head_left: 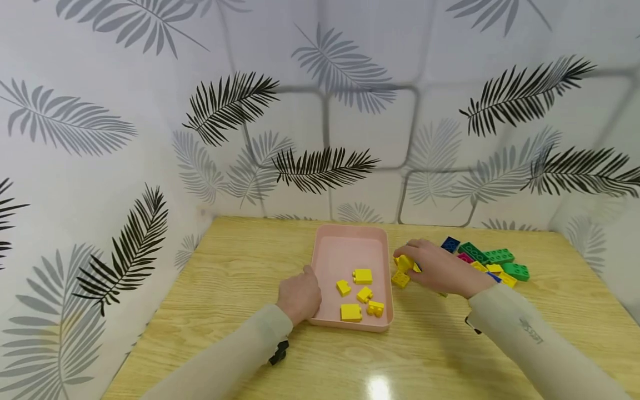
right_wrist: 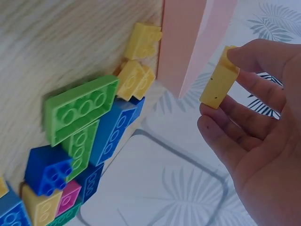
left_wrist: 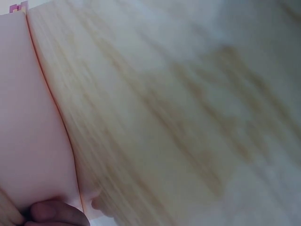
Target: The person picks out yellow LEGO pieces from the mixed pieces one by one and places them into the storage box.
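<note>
A shallow pink tray (head_left: 352,231) lies on the wooden table, with several yellow bricks (head_left: 351,313) inside, toward its near end. My left hand (head_left: 300,295) grips the tray's left side near the front corner; in the left wrist view its curled fingers (left_wrist: 54,213) show at the tray's edge. Just past the tray's right wall, my right hand (head_left: 434,265) pinches a yellow brick (right_wrist: 219,77) between thumb and fingers, raised over the table. Below it, another yellow brick (head_left: 400,279) lies close beside the tray.
Right of my right hand lies a loose pile with green bricks (head_left: 499,255), a dark blue brick (head_left: 450,244), a pink one (head_left: 465,258) and more yellow ones. A leaf-patterned wall covering (head_left: 350,194) rises behind the table's back edge.
</note>
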The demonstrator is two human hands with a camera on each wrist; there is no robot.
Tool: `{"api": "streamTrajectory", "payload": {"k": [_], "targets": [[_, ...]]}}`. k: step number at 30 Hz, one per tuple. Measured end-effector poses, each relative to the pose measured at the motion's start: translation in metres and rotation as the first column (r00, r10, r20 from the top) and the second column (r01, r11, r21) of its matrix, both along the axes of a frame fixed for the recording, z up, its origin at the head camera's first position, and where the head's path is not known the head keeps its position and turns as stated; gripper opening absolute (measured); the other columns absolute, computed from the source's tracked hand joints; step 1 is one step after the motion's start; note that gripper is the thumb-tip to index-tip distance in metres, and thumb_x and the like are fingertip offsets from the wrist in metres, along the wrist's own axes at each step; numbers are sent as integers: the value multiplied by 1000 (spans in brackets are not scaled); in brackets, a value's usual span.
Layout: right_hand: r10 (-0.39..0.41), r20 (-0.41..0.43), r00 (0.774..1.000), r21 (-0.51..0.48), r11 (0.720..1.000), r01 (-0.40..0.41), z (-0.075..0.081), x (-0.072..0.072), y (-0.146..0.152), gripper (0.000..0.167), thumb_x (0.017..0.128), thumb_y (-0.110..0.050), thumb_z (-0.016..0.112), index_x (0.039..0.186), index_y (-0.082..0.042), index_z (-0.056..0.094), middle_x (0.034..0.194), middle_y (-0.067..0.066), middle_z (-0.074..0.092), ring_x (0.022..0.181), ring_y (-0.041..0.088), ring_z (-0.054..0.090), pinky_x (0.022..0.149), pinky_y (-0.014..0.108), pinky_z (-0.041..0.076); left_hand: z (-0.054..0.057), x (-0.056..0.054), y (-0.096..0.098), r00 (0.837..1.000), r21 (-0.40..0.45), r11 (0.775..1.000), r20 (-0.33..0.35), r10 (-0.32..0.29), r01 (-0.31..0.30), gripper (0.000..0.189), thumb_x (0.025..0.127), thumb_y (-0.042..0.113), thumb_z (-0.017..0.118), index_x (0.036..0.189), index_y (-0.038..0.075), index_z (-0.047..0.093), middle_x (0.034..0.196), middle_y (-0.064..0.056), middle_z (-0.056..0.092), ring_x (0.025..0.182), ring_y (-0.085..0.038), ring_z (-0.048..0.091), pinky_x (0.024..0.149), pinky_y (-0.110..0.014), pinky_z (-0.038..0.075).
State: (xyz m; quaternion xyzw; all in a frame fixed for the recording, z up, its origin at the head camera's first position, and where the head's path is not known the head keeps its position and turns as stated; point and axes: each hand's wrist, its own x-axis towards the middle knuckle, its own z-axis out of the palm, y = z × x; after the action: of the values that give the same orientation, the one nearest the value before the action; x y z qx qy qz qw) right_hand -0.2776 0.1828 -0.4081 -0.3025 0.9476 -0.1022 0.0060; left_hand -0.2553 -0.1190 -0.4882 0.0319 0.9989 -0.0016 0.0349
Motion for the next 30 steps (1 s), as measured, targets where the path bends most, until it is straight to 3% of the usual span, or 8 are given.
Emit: {"api": "streamTrajectory", "payload": {"k": [6, 14, 30], "targets": [[17, 51, 999, -26, 1000, -16, 2, -20, -20, 37, 93, -15, 72, 129, -15, 65, 124, 8, 63, 109, 26, 60, 93, 45, 54, 1, 0, 0, 1000, 1, 1000, 2, 2, -2, 61, 100, 29, 59, 147, -6, 42, 62, -7, 58, 48, -15, 55, 53, -37, 55], [49, 53, 997, -16, 999, -48, 4, -43, -43, 37, 93, -12, 71, 129, -14, 64, 121, 7, 63, 106, 25, 62, 91, 42, 55, 2, 1, 0, 1000, -11, 1000, -5, -1, 1, 61, 100, 30, 59, 147, -6, 42, 61, -7, 57, 48, -15, 54, 53, -36, 55], [58, 146, 988, 33, 997, -63, -11, -65, -75, 37, 94, -9, 70, 130, -8, 65, 130, 7, 65, 120, 27, 60, 103, 45, 49, 0, -1, -1, 1000, -6, 1000, 1, 16, -16, 60, 101, 31, 57, 147, -5, 42, 64, -7, 60, 50, -15, 56, 55, -37, 56]]}}
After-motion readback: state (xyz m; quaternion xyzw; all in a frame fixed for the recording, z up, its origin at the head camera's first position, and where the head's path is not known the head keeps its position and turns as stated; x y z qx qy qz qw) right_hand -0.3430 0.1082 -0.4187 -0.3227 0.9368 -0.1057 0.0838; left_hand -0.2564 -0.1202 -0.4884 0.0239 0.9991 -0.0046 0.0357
